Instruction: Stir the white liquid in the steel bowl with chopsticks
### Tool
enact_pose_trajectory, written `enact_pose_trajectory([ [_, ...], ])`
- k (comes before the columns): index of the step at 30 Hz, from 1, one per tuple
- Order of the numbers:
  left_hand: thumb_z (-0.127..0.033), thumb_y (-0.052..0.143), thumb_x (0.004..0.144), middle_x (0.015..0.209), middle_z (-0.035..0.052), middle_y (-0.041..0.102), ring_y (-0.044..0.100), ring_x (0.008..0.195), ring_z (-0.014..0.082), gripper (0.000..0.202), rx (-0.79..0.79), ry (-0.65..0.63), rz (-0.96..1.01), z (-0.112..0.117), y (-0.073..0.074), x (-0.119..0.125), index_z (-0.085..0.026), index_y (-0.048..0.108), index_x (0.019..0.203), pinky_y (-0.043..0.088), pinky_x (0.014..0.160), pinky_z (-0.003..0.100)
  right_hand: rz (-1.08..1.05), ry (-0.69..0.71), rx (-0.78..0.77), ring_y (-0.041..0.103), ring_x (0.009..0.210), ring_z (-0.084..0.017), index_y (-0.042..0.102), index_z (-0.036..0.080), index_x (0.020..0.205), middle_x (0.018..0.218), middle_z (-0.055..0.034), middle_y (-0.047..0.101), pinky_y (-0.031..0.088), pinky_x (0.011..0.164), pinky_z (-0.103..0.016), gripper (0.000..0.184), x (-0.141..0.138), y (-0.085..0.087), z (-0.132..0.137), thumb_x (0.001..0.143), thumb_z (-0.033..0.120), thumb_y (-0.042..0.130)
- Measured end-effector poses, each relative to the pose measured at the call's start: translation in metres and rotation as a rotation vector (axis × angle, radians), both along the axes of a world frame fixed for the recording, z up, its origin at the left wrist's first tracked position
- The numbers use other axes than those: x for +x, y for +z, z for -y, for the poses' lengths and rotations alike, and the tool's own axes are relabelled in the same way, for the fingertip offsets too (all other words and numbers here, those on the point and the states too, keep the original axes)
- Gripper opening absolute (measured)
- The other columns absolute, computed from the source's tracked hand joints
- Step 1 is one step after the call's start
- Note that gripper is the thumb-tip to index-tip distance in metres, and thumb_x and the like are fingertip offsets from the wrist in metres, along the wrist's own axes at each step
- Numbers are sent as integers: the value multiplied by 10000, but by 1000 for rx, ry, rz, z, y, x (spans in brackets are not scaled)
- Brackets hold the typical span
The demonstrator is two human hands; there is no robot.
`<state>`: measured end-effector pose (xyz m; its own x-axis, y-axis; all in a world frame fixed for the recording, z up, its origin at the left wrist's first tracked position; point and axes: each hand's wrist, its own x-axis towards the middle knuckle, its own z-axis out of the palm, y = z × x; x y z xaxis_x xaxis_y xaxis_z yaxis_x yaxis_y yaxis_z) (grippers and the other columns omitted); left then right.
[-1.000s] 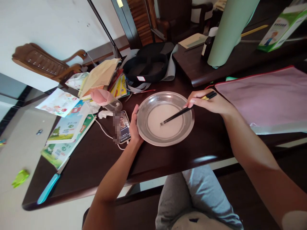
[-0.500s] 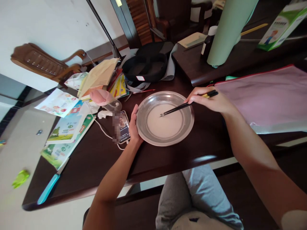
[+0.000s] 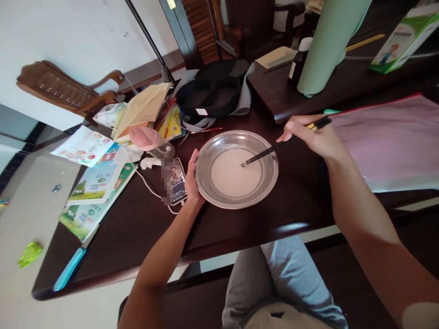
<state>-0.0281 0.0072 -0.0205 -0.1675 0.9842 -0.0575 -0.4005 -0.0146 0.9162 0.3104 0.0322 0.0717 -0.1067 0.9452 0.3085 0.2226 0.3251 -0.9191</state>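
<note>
Dark wooden table (image 3: 144, 228) held a round silver metal dish (image 3: 268, 188) of pale liquid near its front edge, left hand (image 3: 192, 180) lay against the dish's left rim with fingers pressed together, right hand (image 3: 313, 135) pinched a pair of thin black chopsticks (image 3: 274, 148), tips dipped in the liquid, lit smartphone (image 3: 178, 182) just beside the left hand.

silver plate (image 3: 270, 176), black chopsticks (image 3: 274, 148), perhaps off-white liquid (image 3: 233, 176).

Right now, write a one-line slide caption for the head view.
Left hand rests against a metal plate of pale liquid while the right hand holds chopsticks in it.
</note>
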Motion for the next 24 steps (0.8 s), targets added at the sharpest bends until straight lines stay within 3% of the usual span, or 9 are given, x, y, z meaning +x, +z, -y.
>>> enact_pose_trajectory([
  [3,-545,774,945,1459,55,778,630,1493,368,588,-6,-9,5,0,-1,-1,-360,704,1499,507,1259,552,-29,55,-29,756,708,-242,742,295,576,655,-17,746,603,834,-421,577,1,2,2,875,787,777],
  [7,-538,783,940,1455,43,779,632,1489,360,567,-5,-6,-1,-1,-2,-2,-370,719,1478,513,1253,538,56,223,-55,789,823,-245,818,317,671,784,-19,808,603,804,-385,468,-9,0,3,851,748,814],
  [12,-534,785,940,1470,52,770,643,1473,362,552,-8,9,3,-1,-1,-2,-358,733,1460,517,1247,542,6,20,12,758,749,-238,783,308,622,710,-13,763,582,833,-411,493,1,1,1,876,729,810],
  [15,-534,772,952,1518,52,744,631,1487,358,559,-15,6,3,-1,-1,-3,-366,718,1482,505,1259,540,-30,68,-22,739,671,-232,745,295,575,661,-16,729,584,791,-419,551,3,3,1,886,748,791],
  [19,-556,767,947,1549,59,722,609,1513,363,604,-10,-5,-28,-1,-1,-4,-368,691,1515,497,1267,542,54,225,-54,774,792,-237,808,316,656,755,-16,782,586,791,-387,437,-7,2,2,864,700,828],
  [24,-568,773,937,1522,54,738,641,1476,359,653,-3,-16,-29,-1,-2,-5,-376,660,1551,520,1245,537,24,41,-20,758,818,-239,787,275,665,788,-46,807,564,848,-389,450,-2,2,1,920,645,813],
])
